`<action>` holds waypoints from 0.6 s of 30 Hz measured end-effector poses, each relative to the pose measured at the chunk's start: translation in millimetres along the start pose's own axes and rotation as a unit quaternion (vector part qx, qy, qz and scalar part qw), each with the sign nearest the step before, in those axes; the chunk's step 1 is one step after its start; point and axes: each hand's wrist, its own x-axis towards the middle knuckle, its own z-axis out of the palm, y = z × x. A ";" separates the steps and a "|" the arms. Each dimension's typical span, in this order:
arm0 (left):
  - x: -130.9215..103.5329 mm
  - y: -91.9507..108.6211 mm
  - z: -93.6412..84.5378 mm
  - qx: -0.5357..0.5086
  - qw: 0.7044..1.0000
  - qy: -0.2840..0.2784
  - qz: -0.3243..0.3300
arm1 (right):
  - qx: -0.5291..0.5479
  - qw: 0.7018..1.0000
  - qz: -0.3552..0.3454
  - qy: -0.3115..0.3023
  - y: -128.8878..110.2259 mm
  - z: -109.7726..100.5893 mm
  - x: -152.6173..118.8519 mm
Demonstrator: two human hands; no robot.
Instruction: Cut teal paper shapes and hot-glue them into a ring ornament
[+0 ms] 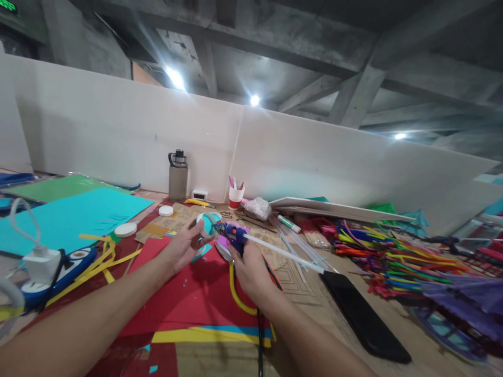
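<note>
My left hand (184,247) is closed around a small round piece in white and turquoise (205,226), perhaps a paper cup; its exact kind is unclear. In my right hand (251,275) is a blue hot glue gun (236,235), its nozzle at the round piece; whether they touch cannot be made out. A long translucent glue stick (285,252) sticks out of the gun's back, and a black cord (260,340) hangs below. Both hands are above a stack of red paper (176,298). A yellow curved strip (238,293) lies beneath my right hand.
Turquoise sheets (66,217), white lids (126,229) and a blue power strip (80,262) with a plugged charger lie left. A bottle (178,180) and a pen cup (236,198) stand at the back. Rightward are a black phone-like slab (365,317) and colourful pipe cleaners (396,256).
</note>
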 end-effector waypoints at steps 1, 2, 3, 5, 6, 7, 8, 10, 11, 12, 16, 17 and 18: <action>0.0 0.0 0.0 -0.003 1.000 -0.001 -0.002 | 0.004 1.000 -0.001 0.001 -0.6 -0.2 -0.1; -0.1 -0.2 0.3 -0.009 1.000 -0.004 -0.006 | 0.008 1.000 -0.003 0.003 -1.1 -0.5 -0.1; -0.3 -0.7 0.8 -0.017 1.000 -0.005 -0.011 | 0.011 1.000 -0.003 0.005 -1.5 -0.7 0.0; -0.7 -2.3 2.2 -0.036 0.999 0.002 -0.024 | 0.013 1.000 -0.001 0.007 -2.0 -0.7 0.2; -0.8 -3.2 2.8 -0.044 0.998 0.008 -0.035 | 0.015 1.000 0.002 0.007 -2.0 -0.6 0.4; -0.8 -4.1 3.3 -0.050 0.997 0.014 -0.048 | 0.016 1.000 0.003 0.008 -2.0 -0.3 0.4; -0.8 -4.9 3.6 -0.054 0.996 0.018 -0.061 | 0.017 1.000 0.002 0.010 -2.0 0.2 0.4; -0.9 -5.8 3.9 -0.057 0.995 0.019 -0.081 | 0.023 1.000 -0.002 0.012 -1.9 1.2 -0.1; -1.1 -5.9 4.0 -0.056 0.994 0.018 -0.088 | 0.027 1.000 -0.005 0.012 -1.8 1.8 -0.6; -1.5 -5.9 4.2 -0.054 0.994 0.018 -0.094 | 0.030 0.999 -0.010 0.011 -1.7 2.4 -1.2; -3.6 -4.7 6.0 -0.048 0.991 0.012 -0.122 | 0.041 0.999 -0.033 -0.002 -1.7 3.7 -4.3; -3.9 -4.3 6.6 -0.047 0.990 0.005 -0.130 | 0.042 0.999 -0.034 -0.008 -2.0 3.5 -5.1; -4.1 -3.8 7.0 -0.046 0.989 0.001 -0.137 | 0.043 0.998 -0.032 -0.018 -2.5 3.2 -5.8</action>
